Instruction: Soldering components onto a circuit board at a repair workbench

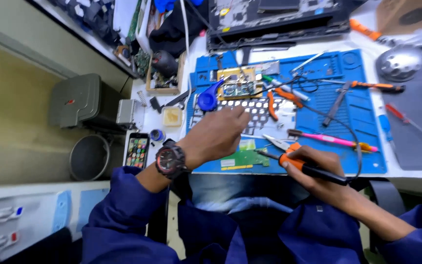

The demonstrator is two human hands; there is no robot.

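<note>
Right hand [318, 171] wrapped round the soldering iron [308, 168], orange collar and black grip, tip pointing left at the green circuit board [242, 159] on the near edge of the blue work mat [362, 127]; left hand [218, 134] hovers above and left of that board, fingers loosely curled, can't tell if it pinches anything; risks as I see them: board isn't clamped, so a nudge from the tip could slide it off the mat edge toward my lap; iron cord [335, 120] loops back across the mat near the pink-handled tool [330, 139] and the orange-handled pliers [277, 144], so a snag could jerk the tip; left wrist sits close to the tip's path, burn likely if I reach across; phone [137, 150] lies at the bench edge, easy to elbow off
</note>
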